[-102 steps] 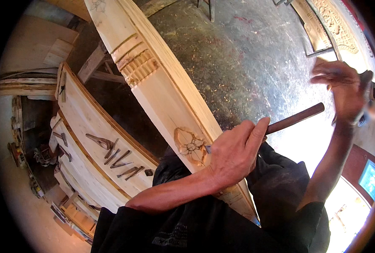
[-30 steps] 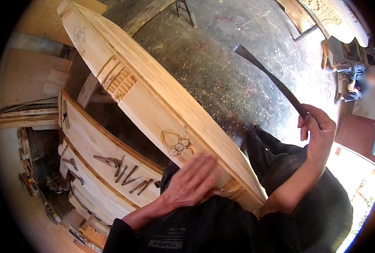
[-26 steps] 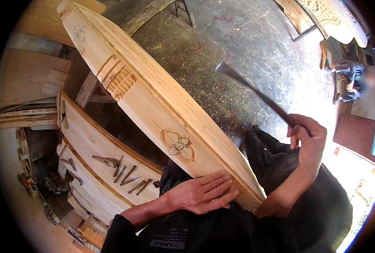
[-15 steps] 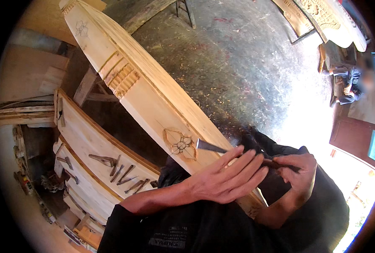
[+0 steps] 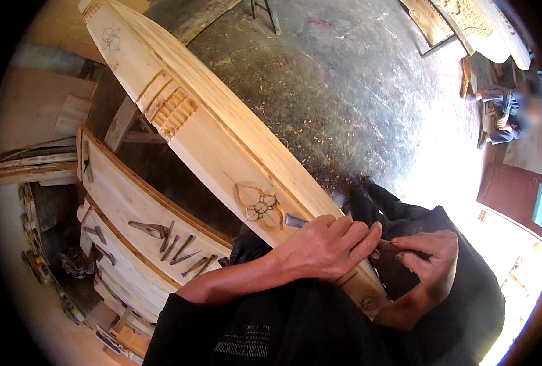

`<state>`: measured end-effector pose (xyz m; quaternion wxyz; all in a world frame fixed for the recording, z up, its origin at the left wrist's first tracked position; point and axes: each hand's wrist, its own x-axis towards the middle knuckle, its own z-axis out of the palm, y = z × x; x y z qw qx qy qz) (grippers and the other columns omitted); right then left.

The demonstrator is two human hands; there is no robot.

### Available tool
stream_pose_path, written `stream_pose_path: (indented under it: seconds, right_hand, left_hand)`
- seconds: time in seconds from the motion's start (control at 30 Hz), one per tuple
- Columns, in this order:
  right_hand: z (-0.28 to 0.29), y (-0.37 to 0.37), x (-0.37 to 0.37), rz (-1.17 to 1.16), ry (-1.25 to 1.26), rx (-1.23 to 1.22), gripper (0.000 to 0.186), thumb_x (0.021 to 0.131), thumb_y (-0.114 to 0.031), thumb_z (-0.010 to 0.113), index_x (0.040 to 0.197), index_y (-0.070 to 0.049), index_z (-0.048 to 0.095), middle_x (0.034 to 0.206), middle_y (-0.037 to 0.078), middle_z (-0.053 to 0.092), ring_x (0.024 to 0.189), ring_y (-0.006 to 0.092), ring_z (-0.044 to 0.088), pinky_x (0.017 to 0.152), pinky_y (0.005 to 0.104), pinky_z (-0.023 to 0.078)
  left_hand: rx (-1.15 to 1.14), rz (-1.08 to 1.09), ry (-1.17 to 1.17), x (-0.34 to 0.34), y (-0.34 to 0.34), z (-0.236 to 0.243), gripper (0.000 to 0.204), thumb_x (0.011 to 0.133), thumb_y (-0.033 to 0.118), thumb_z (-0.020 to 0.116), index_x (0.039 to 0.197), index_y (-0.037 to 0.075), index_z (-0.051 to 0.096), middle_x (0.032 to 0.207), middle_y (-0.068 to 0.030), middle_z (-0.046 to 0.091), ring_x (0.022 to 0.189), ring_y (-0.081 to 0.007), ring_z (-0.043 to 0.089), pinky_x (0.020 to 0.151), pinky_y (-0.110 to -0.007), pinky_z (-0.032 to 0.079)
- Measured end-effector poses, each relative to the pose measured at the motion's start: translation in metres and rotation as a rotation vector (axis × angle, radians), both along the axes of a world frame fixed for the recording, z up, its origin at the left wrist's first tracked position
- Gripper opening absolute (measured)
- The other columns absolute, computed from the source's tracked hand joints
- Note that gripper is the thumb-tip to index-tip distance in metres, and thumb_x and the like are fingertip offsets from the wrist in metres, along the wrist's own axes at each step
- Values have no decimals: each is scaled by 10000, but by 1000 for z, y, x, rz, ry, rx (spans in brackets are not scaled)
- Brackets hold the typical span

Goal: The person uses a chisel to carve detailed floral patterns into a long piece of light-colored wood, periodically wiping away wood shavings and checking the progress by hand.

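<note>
My left hand (image 5: 329, 247) is closed round the shaft of a carving gouge (image 5: 295, 221), whose metal blade tip shows past the knuckles. The tip lies at the right petal of a flower carving (image 5: 260, 205) on a long pale wooden beam (image 5: 210, 146). At the other end, my right hand (image 5: 426, 259) pinches the gouge's brown handle between thumb and fingers. The beam slopes from upper left to my lap, and bears a ridged carved band (image 5: 170, 110) and a pencilled flower (image 5: 110, 39) farther up.
Several carving tools (image 5: 167, 241) lie on curved wooden panels (image 5: 130, 189) at the left. A person (image 5: 506, 119) sits at the far right. Carved boards (image 5: 460, 24) stand at the upper right. Wood chips are scattered over the grey floor (image 5: 319, 79).
My left hand has gone from stretched fingers over the gouge to a closed grip, and sits nearer the blade. Less of the blade shows. The right hand keeps its pinch.
</note>
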<state>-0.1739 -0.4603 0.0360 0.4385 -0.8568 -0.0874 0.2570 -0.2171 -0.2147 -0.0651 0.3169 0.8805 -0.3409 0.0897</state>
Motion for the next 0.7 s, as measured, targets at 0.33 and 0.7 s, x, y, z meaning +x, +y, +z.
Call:
stream_pose_path:
  seconds: [0.33,0.7]
  right_hand:
    - [-4,-3,-8,15,-84,37,271,749,42,797,1017,26,836,842,208,797,683,234,784,605,291,570]
    - [3,-3,-6,56,-74,31,260,767,45,801,1024,22,833,877,218,804,736,258,812,622,308,598]
  left_hand:
    - [-126,-1,53,7,0,5,447,888,312,787,1214,25,685,832,-27,553,704,-175,624,552,-324,491]
    - [-208,-21,62,10,0,5,468,856,288,835,1211,17,695,792,-20,544,673,-169,626,552,-325,498]
